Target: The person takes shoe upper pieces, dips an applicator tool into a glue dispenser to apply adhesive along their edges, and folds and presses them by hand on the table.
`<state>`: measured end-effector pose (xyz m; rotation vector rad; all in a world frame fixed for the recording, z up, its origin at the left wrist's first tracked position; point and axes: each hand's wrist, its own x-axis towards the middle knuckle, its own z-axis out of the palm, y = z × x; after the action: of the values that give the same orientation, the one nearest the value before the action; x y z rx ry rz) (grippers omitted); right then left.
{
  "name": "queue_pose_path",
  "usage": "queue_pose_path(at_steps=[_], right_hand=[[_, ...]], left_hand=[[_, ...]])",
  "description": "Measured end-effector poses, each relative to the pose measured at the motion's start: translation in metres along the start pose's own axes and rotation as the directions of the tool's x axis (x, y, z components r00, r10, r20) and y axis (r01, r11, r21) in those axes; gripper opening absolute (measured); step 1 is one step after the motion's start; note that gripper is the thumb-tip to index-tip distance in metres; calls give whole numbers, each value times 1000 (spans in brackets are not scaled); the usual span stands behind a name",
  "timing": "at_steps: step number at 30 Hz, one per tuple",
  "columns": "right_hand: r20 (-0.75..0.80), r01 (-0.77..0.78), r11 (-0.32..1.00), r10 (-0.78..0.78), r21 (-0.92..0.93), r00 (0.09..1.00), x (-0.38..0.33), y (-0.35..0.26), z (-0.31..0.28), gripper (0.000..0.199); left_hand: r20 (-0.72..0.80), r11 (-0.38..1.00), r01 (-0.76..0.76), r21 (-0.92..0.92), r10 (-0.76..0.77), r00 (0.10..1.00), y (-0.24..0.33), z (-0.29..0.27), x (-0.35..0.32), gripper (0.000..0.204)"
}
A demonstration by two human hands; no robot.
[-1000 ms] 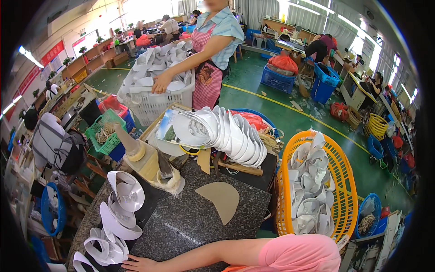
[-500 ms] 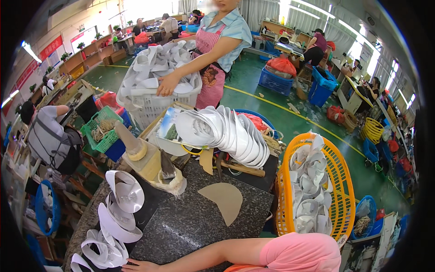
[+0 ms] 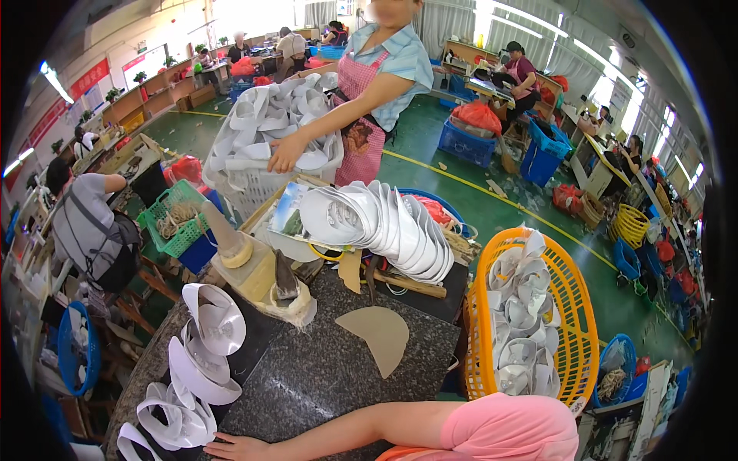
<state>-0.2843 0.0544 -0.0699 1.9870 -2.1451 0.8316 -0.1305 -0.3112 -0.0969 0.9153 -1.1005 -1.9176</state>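
**K:** Fingers (image 3: 224, 443) of the left hand (image 3: 242, 446) — state?

**R:** Spread flat, palm down on the dark granite worktop (image 3: 323, 376), holding nothing. Fingertips point to the person's left, toward the white curved pieces (image 3: 181, 411) at the worktop's near-left corner. Touching or just short of the nearest piece: cannot tell. Pink-sleeved arm (image 3: 430, 426) comes in from the lower right, forearm lying across the near edge.

**K:** Right hand?

**R:** Not visible.

**K:** Orientation of the white pieces?

**R:** Loose overlapped pile. Its long axis runs along the worktop's left edge, from the hand away toward a cone-shaped form (image 3: 227, 238). Open, cupped sides face mostly up and right.

**K:** Anything else on the top?

**R:** One tan half-round piece (image 3: 377, 330) lying flat mid-worktop, curved edge toward the near right, well apart from the hand. Behind it, a long nested row of white brims (image 3: 384, 227), axis left to right, on edge.

**K:** Surroundings?

**R:** Orange basket (image 3: 573, 307) of white pieces to the right of the worktop. Beyond the bench, another person's hand (image 3: 286, 154) rests on a white basket (image 3: 246, 184) heaped with the same pieces.
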Motion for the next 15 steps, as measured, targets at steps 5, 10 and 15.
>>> queue_pose_path(at_steps=[5, 10, 15], right_hand=[[-35, -5, 996, 8, 84, 999, 1, 0, 3, 61], [-36, -22, 995, 25, 97, 999, -1, -1, 8, 63], [-87, -15, 994, 24, 107, 996, -4, -1, 12, 63]], left_hand=[[258, 996, 25, -88, -2, 966, 2, -13, 4, 45], [167, 997, 35, -72, -23, 986, 1, -7, 6, 45], [140, 997, 50, -62, -41, 989, 1, -4, 8, 45]])
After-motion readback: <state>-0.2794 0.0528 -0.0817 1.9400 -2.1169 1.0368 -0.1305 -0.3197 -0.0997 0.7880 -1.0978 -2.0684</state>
